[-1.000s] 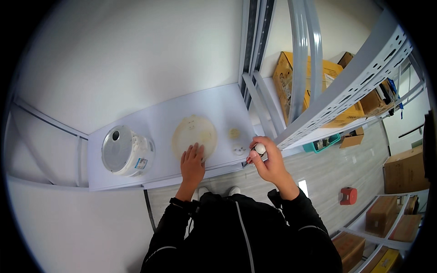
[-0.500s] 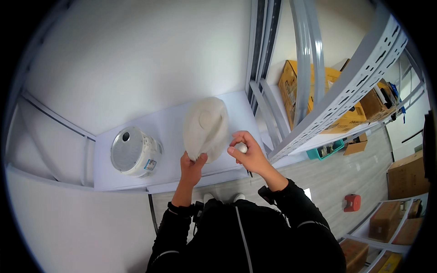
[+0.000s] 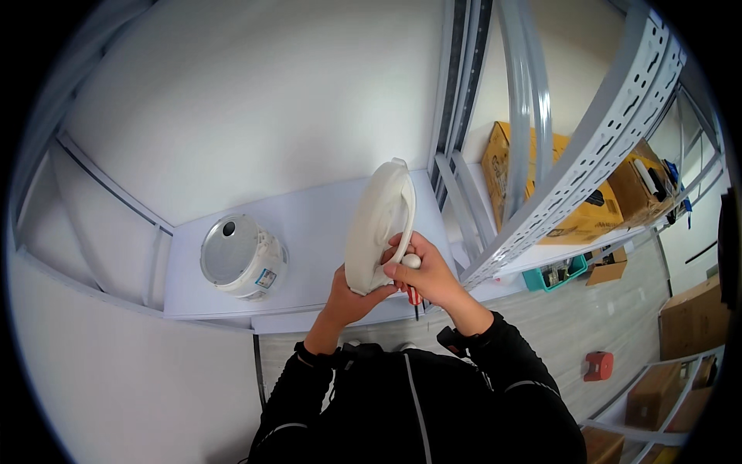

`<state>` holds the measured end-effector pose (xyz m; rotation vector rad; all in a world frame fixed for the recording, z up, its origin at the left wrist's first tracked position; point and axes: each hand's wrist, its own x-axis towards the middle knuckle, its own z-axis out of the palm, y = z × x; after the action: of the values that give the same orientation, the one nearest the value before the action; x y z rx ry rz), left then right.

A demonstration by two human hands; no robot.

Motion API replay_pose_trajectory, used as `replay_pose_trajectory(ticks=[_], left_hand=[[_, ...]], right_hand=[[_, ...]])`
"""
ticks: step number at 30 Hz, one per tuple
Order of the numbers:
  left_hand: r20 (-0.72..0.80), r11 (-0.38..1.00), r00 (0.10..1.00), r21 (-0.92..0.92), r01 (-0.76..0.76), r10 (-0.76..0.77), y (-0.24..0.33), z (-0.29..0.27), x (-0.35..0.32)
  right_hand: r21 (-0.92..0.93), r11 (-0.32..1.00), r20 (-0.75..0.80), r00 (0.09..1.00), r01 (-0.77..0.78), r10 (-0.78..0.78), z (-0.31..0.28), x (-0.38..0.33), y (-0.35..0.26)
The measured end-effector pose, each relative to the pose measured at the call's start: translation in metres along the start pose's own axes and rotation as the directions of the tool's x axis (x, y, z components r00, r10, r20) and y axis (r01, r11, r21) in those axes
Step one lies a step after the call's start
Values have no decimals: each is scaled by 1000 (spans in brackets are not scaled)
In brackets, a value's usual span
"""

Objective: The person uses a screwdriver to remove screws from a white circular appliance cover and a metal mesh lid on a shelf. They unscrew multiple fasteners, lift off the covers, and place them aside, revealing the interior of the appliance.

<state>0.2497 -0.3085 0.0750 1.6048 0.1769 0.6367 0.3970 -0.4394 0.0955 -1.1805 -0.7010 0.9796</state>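
Both hands' grip is full: the left hand [image 3: 352, 298] holds the white lid [image 3: 379, 228] tilted up off the surface [image 3: 309, 224]; the right hand [image 3: 425, 274] clasps a screwdriver [image 3: 413, 292]. Lid is off the cooker [image 3: 239, 259]; its refitting seems left.

Between the white cooker body [image 3: 241, 257] on the left and the grey shelf uprights [image 3: 456, 193] on the right, the white counter [image 3: 309, 232] lies open. The tilted round lid [image 3: 379, 226] stands over its right part, close to the uprights.

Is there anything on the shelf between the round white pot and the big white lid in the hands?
No, only bare white shelf between pot and lid, in the head view.
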Motion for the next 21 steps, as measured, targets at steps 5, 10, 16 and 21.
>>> replay_pose_trajectory(ticks=[5, 10, 16, 21], left_hand=[[142, 968, 987, 247, 38, -75, -11, -7, -2], [190, 955, 975, 292, 59, -119, -14, 0, -2], [180, 964, 981, 265, 18, -68, -21, 8, -3], [265, 932, 959, 312, -184, 101, -24, 1, -3]], right_hand=[[-64, 997, -68, 997, -37, 32, -5, -2, -9], [-54, 998, -82, 996, -41, 36, -19, -7, -4], [-44, 998, -92, 995, -35, 30, -23, -12, -9], [-129, 988, -138, 985, 86, -104, -21, -15, -15]])
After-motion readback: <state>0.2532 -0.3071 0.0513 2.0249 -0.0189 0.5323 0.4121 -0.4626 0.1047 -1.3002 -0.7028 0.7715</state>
